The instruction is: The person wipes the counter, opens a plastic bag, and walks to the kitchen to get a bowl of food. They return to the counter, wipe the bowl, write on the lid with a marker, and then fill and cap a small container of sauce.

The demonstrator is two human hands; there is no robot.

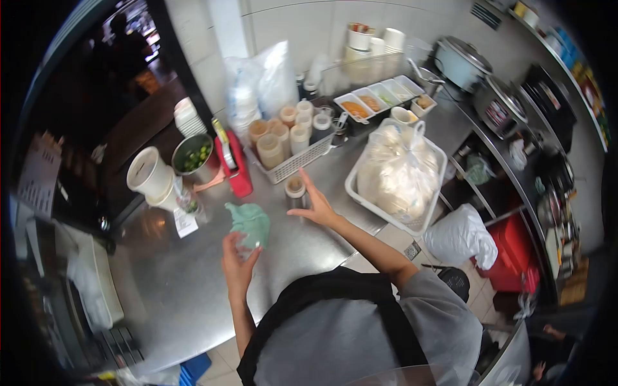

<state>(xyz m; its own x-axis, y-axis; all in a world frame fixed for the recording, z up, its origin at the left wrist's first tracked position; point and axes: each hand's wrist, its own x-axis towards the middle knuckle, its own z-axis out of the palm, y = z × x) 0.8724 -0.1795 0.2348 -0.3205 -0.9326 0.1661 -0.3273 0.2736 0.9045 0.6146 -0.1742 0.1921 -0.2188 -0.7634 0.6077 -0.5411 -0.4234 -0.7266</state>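
- The worktop [174, 283] is carrying a white tray [353, 186] at two o'clock.
- The green cloth [250, 222] is lying mid-worktop, with the left hand [237, 265] at its six o'clock, grip closing on its lower edge.
- The right hand [317, 207] is hovering with its grip spread and empty, at four o'clock of the small lidded cup [295, 188].

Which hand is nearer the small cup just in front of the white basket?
Right. The right hand is open just beside the cup; the left hand is farther off, toward the person, holding the green cloth.
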